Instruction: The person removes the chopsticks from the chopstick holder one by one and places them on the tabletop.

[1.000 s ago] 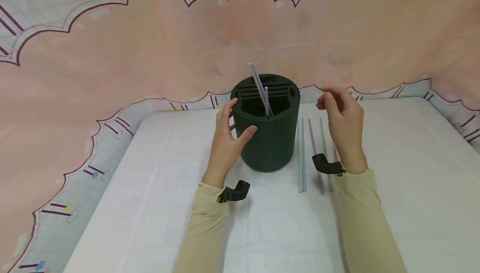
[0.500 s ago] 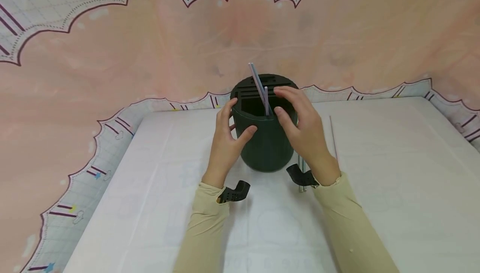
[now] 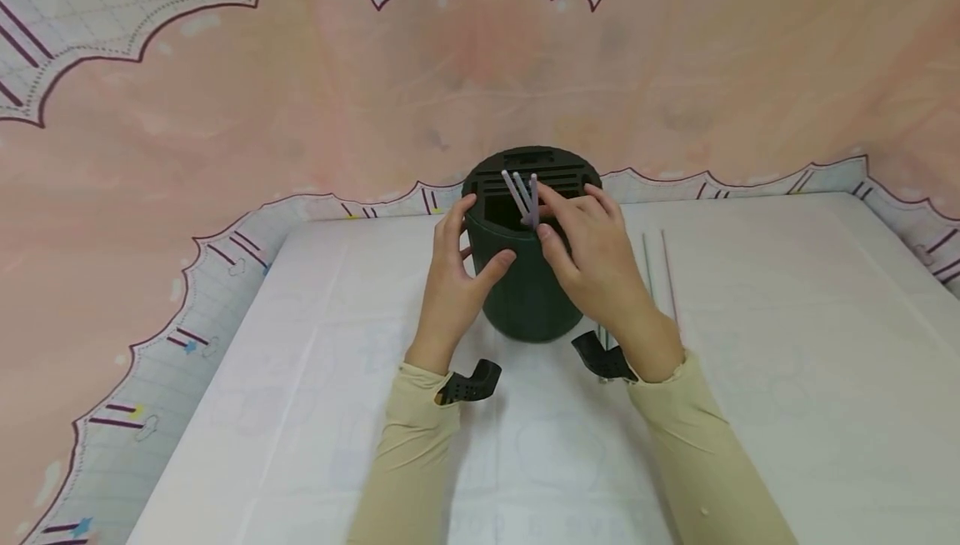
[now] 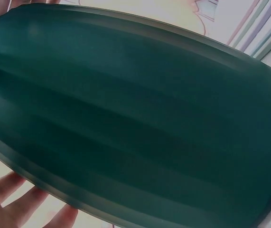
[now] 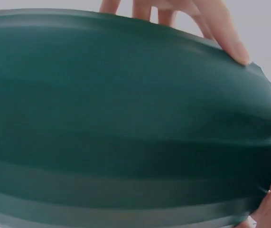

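Note:
A dark green round pen holder [image 3: 528,295] stands upright, with slots and a large opening in its top. Several pale lilac straws [image 3: 517,192] poke out of the opening, leaning against its front rim. My left hand [image 3: 456,278] grips the holder's left side, thumb across the front and fingers round the side. My right hand [image 3: 592,253] is at the front right of the rim, thumb and index finger curled in at the straws, other fingers over the right edge. The holder's green wall [image 4: 135,114] fills the left wrist view, and the same wall [image 5: 126,114] fills the right wrist view.
On the white table [image 3: 795,345], right of the holder, lie loose straws, among them a green one [image 3: 648,266] and a pink one [image 3: 670,278], partly behind my right arm. A peach patterned cloth [image 3: 345,112] hangs behind the table.
My right hand has come left from beside the holder to the rim and closed its fingertips at the straws. The two tall straws now stand lower and further apart. The left hand keeps its grip.

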A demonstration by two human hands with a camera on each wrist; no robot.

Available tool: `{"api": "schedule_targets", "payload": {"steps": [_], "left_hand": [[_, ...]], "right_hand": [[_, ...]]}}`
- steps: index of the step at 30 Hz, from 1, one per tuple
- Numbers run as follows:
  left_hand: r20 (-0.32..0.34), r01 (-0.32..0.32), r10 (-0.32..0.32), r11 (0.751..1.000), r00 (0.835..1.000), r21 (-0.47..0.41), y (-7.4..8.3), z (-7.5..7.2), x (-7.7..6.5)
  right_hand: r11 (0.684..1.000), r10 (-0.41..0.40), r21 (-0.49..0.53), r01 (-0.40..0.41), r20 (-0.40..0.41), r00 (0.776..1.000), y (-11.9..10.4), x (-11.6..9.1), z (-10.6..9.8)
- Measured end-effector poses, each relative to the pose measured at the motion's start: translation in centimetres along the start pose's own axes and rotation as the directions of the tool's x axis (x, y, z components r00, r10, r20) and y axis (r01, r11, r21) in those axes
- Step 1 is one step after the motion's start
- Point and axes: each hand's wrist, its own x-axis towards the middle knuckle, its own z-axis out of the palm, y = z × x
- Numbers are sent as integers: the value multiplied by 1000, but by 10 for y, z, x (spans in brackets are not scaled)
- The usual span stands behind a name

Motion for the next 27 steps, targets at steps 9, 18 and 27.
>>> {"api": "schedule_targets", "payload": {"steps": [9, 18, 27], "left_hand": [[4, -3, 3, 1000, 1000, 11, 0, 1, 1], [-1, -8, 8, 1000, 1000, 8, -1, 1, 1], [0, -1, 1, 1000, 1000, 24, -2, 2, 1]], "right_hand": [[995, -62, 69, 71, -118, 991, 5, -1, 0], [997, -42, 54, 62, -321, 946, 3, -1, 7], [994, 19, 107, 26, -402, 915, 3, -2, 7]]}}
